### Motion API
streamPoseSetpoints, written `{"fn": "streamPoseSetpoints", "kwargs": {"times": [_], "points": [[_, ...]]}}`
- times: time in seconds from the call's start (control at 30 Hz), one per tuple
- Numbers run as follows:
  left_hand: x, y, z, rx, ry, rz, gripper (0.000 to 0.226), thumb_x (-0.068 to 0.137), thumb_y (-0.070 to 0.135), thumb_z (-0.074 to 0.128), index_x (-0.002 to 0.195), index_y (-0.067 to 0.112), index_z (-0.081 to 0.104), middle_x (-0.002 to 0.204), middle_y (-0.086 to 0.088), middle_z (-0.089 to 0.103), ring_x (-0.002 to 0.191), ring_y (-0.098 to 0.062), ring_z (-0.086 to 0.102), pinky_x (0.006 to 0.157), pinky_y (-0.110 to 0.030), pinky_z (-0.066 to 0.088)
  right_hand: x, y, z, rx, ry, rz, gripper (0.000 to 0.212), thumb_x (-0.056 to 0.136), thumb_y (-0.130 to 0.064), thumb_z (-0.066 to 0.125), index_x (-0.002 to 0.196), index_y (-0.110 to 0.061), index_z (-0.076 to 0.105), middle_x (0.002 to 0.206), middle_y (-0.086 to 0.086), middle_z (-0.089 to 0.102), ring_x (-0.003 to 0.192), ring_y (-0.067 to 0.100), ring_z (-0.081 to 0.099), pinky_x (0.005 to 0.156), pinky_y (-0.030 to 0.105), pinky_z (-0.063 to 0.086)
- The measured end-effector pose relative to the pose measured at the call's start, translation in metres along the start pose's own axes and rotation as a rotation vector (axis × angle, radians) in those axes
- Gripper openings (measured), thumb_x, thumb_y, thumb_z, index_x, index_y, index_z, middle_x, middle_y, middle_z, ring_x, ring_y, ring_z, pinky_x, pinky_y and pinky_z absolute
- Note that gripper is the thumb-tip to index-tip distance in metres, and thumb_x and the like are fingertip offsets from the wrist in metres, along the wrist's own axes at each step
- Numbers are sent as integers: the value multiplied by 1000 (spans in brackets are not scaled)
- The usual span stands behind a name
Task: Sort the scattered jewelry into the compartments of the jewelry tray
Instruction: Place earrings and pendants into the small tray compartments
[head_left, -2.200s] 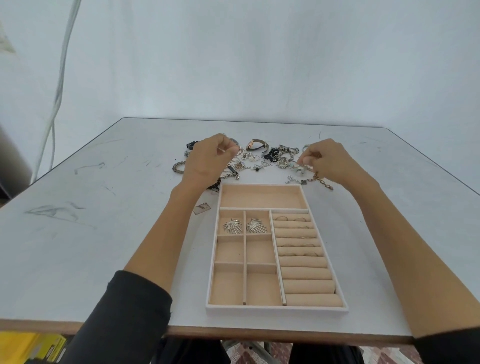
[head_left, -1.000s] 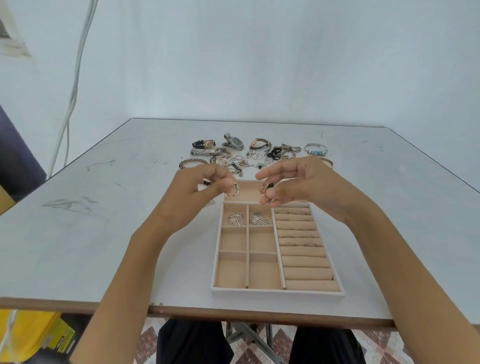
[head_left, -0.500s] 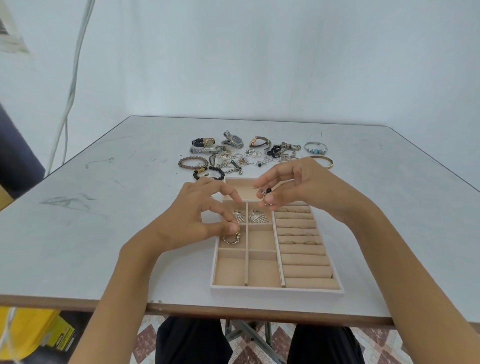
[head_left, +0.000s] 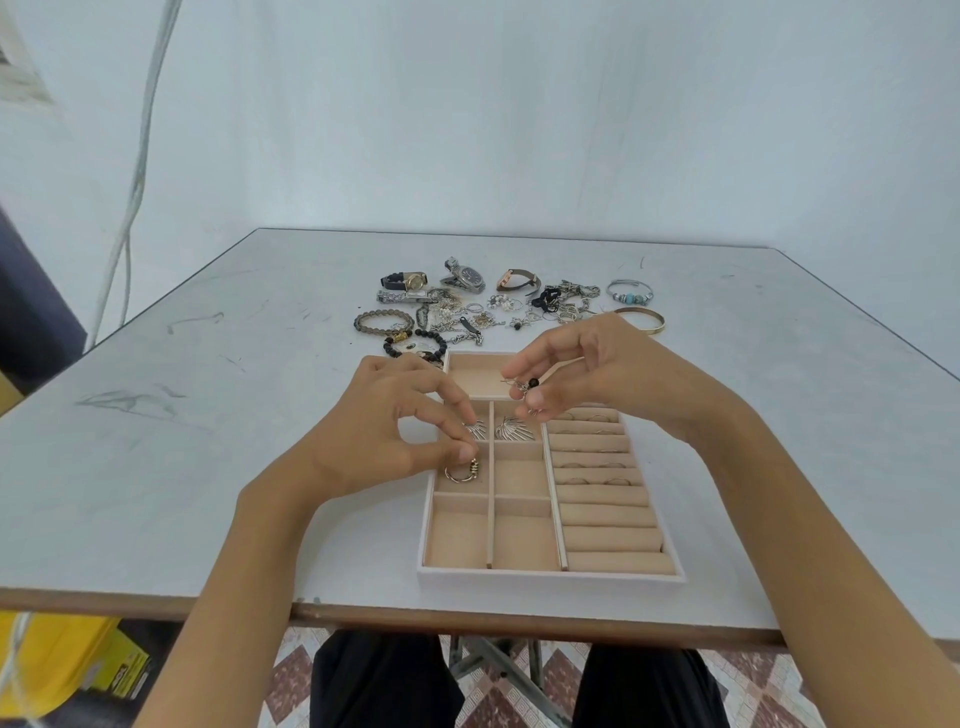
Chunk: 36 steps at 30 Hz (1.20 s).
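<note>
1. In the left column of the jewelry tray (head_left: 550, 579), one compartment nearer the person than the fan-shaped earrings (head_left: 511, 428), the left hand (head_left: 395, 431) has a narrow grip. Thumb and forefinger pinch a beaded hoop (head_left: 461, 472) at its top so that it hangs into the compartment. I cannot tell whether it touches the lining.
2. Over the tray's far end, the right hand (head_left: 587, 374) pinches a small black-beaded piece (head_left: 527, 387) between thumb and fingertips. It is held clear above the dividers, probably waiting its turn for a square beside the hoop's.
3. The left hand is palm down with its spare fingers arched, and its wrist lies just outside the tray's left rim. The right hand sits higher with its fingers fanned, and its forearm crosses above the tray's right side.
4. The two fan earrings each fill one square. Thin rings (head_left: 592, 465) sit in the roll rows along the tray's right side, so like is being kept with like.
5. Beyond the tray's far end, the unsorted pile (head_left: 483, 312) — watches, bracelets, chains — lies on the table (head_left: 208, 441). Most of the sorting looks undone.
</note>
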<state>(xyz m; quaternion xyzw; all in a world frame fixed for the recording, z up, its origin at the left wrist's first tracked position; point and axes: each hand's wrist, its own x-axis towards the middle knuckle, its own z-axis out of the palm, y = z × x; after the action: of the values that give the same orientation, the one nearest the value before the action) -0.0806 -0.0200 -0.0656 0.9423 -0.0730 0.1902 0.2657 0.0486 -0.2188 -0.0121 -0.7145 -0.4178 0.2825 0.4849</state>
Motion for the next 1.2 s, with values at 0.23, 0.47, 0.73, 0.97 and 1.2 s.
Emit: {"fn": "streamPoseSetpoints", "kwargs": {"times": [0.23, 0.47, 0.73, 0.97, 1.2], "points": [[-2, 0, 0, -6, 2, 7, 24, 67, 62, 67, 72, 40, 75, 96, 26, 67, 112, -6, 49, 99, -19, 18, -1, -2, 0, -22, -6, 10, 26, 79, 8, 69, 103, -2, 70, 97, 14, 71, 81, 23, 73, 73, 23, 57], [0, 0, 0, 24, 37, 20, 23, 66, 62, 67, 70, 40, 72, 96, 23, 67, 107, -6, 52, 99, -21, 20, -1, -1, -1, -47, 7, 14, 26, 79, 7, 70, 101, -5, 72, 100, 15, 70, 83, 22, 73, 73, 23, 57], [2, 1, 1, 28, -7, 38, 20, 70, 63, 64, 70, 44, 70, 102, 24, 64, 110, -2, 49, 99, -19, 18, -1, -3, 0, -79, 13, 15, 26, 79, 7, 70, 102, -5, 71, 101, 16, 70, 80, 18, 73, 68, 17, 54], [1, 0, 1, 75, -34, 52, 24, 72, 59, 63, 74, 39, 76, 110, 30, 62, 117, -4, 44, 101, -23, 18, -2, -4, 1, -90, 7, 12, 26, 80, 7, 69, 103, -4, 71, 100, 18, 70, 80, 17, 73, 68, 17, 54], [1, 5, -1, 0, 80, 28, 17, 76, 50, 66, 81, 37, 75, 101, 22, 67, 105, -10, 55, 98, -34, 33, -4, -5, 1, -112, -15, -6, 20, 79, 6, 70, 96, -5, 70, 95, 15, 72, 80, 20, 73, 70, 21, 55]]}}
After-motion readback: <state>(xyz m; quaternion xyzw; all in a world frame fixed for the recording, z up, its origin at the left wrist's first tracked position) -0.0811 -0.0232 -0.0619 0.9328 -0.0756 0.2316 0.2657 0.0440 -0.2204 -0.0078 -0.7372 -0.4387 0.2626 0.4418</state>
